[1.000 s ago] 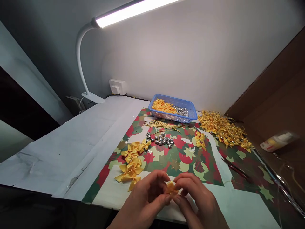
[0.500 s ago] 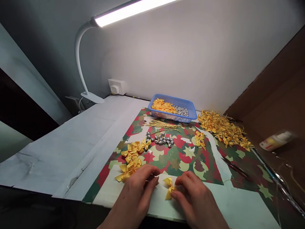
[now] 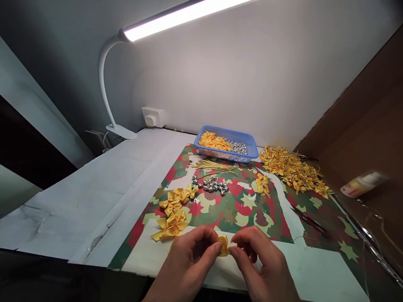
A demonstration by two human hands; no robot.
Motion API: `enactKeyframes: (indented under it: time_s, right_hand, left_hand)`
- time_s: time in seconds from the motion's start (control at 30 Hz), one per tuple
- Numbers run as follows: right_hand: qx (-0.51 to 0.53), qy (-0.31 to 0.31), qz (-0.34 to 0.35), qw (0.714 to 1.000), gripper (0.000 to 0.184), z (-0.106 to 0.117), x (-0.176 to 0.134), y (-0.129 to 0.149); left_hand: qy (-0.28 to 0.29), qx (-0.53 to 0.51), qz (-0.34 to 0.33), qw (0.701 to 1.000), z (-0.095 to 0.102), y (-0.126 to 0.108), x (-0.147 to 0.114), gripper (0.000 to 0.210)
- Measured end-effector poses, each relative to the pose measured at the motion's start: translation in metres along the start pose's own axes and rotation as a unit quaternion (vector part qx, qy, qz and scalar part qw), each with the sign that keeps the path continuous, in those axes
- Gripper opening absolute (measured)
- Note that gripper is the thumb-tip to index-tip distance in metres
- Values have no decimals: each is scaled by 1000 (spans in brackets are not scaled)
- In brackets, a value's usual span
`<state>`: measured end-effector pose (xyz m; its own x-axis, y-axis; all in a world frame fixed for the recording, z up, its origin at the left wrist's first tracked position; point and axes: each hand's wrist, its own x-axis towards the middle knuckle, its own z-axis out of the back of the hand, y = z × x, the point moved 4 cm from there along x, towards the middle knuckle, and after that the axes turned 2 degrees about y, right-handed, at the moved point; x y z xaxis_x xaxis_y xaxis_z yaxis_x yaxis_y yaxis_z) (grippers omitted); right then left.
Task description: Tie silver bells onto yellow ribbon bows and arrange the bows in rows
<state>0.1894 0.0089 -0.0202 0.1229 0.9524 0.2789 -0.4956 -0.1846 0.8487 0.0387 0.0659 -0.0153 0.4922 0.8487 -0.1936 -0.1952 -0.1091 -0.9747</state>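
Observation:
Between my two hands, over the white paper at the table's front edge, is a small yellow satin ribbon bow (image 3: 223, 246). My left hand (image 3: 197, 260) pinches its left side with thumb and fingertips. My right hand (image 3: 260, 260) has its closed fingertips at the bow's right edge; what exactly lies between them is partly hidden. Left of my left hand lies a cluster of yellow bows (image 3: 172, 222). Beyond the hands are several silver jingle bells (image 3: 211, 184) and a bundle of gold twist ties (image 3: 212, 165).
A blue basket (image 3: 226, 157) holds yellow bows and silver bells by the wall. To its right is a heap of bows with gold ties (image 3: 289, 167). A few bows (image 3: 262, 184), dark scissors or tweezers (image 3: 310, 221), a white bottle (image 3: 360, 185) and a lamp (image 3: 102, 75) stand around.
My left hand has moved right and taken hold of the bow, which was in my right hand's fingers. The bow has been turned and its loops look less spread.

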Motion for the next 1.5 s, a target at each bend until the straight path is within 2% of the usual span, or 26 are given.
enactKeyframes:
  time_s: [0.17,0.27,0.33,0.43,0.5,0.63,0.77,0.93,1.03,1.17,1.23,1.4,1.5]
  right_hand:
    - [10,-19,-12,1000,18,-4,4,4]
    - [38,-26,-48,998,23,-5,7,7]
    - [113,-15,-104,988,27,-6,8,3]
    - [274,29,-186,943,34,-12,7,-6]
    - [343,52,-203,916,38,-15,6,-11]
    - [394,45,-196,897,39,-19,7,-14]
    - [391,21,-195,899,42,-18,9,-9]
    - [375,-12,-233,897,48,-16,3,-9]
    - [342,13,-228,911,47,-16,1,-8]
    - [306,40,-218,926,42,-13,3,-5]
    - [289,46,-217,931,42,-11,5,-4]
    - [242,57,-187,950,36,-10,3,-6]
    - [197,62,-152,967,31,-10,2,-7]
  left_hand:
    - [9,58,-37,998,-3,-4,-3,25]
    - [15,74,-63,995,-4,-5,-4,24]
    - [15,17,-64,998,-4,-5,-4,22]
    - [13,-106,-27,994,-4,-4,-4,23]
    - [19,-145,2,989,-6,-3,-5,23]
    - [19,-201,18,979,-10,-3,-7,22]
    - [-3,-244,33,969,-13,-1,-7,24]
    - [-76,-254,42,963,-10,2,-6,25]
    - [-98,-249,25,963,-11,1,-7,27]
    - [-78,-289,52,953,-15,1,-9,28]
    - [-74,-285,40,955,-14,0,-9,29]
    - [-64,-176,-17,982,-6,-1,-5,18]
    - [-38,-120,-40,991,-4,-2,-2,16]
